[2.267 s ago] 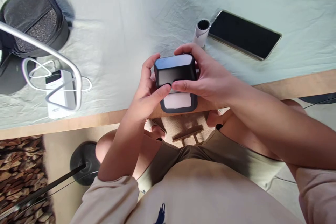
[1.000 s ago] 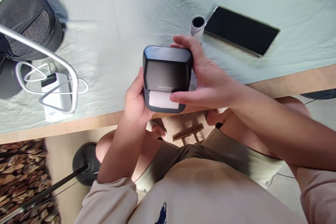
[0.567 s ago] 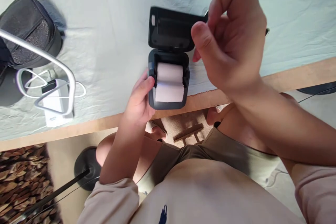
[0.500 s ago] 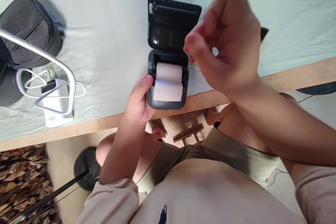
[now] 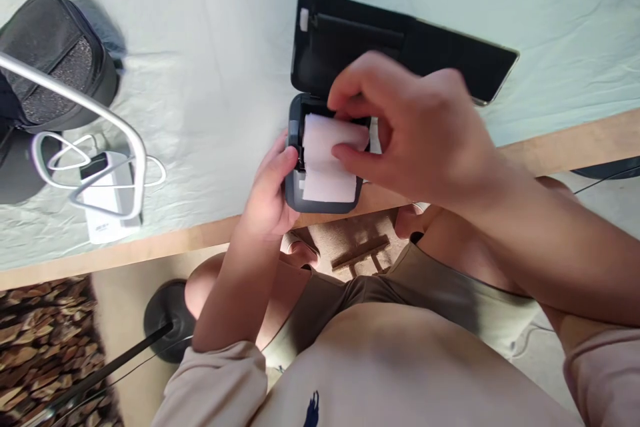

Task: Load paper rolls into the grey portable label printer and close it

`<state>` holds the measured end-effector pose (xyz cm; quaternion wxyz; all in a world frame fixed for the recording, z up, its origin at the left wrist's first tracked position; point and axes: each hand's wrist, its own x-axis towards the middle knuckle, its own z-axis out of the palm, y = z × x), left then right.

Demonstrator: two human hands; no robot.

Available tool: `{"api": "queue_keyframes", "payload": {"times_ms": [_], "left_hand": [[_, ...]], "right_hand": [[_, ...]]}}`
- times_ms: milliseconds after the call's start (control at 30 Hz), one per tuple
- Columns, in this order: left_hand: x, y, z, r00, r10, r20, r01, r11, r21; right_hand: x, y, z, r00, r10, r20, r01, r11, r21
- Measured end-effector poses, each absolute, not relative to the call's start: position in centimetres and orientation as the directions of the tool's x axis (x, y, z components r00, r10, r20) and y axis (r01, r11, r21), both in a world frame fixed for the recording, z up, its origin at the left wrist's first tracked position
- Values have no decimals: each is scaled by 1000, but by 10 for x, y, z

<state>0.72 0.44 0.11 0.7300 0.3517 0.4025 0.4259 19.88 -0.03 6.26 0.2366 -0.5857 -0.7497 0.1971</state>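
My left hand (image 5: 273, 190) grips the left side of a small dark thermal printer (image 5: 325, 207), thumb on its rim. The printer's lid (image 5: 313, 57) is swung back, away from me. A white paper roll (image 5: 323, 147) sits in the printer's bay, with its loose end lying toward me over the front. My right hand (image 5: 425, 130) reaches in from the right and pinches the roll, thumb on the near side and curled fingers behind. It hides the roll's right end and part of the lid.
A black phone (image 5: 465, 63) lies right of the lid. At left are a black case (image 5: 60, 73), a white power bank (image 5: 107, 203) with a looped cable, and a white curved tube (image 5: 95, 103). The table's wooden edge (image 5: 190, 237) runs beneath my forearms.
My right hand has come down and left from above onto the paper roll. The roll now sits slightly tilted. The printer has shifted a little right in my left hand.
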Motion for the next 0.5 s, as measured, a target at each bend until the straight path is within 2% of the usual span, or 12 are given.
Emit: {"api": "queue_keyframes", "payload": {"times_ms": [67,133,200,267,300,367,433,500], "left_hand": [[8,6,1,200,940,-278,-384,336,860],[9,9,0,119,956,-270,-452,294,842],[8,12,0,114,949,-293,-517,309,798],[6,13,1,150,938,-313,-553,342,760],[5,14,1,159,936,-312,-563,346,750],[3,14,1,162,940,-302,-576,338,744],[2,14,1,159,942,-297,-580,332,744],[3,13,2,152,946,-285,-584,319,746]], "right_hand": [[203,0,65,-165,961,220,564,275,-779],[207,5,62,-73,944,321,249,329,-911],[209,15,55,71,942,327,-30,329,-944],[213,25,45,149,966,211,-189,237,-953],[215,29,40,145,976,160,-212,188,-959],[218,33,32,78,989,129,-137,139,-981],[219,33,26,15,979,202,4,202,-979],[216,30,21,-67,955,289,231,297,-927]]}}
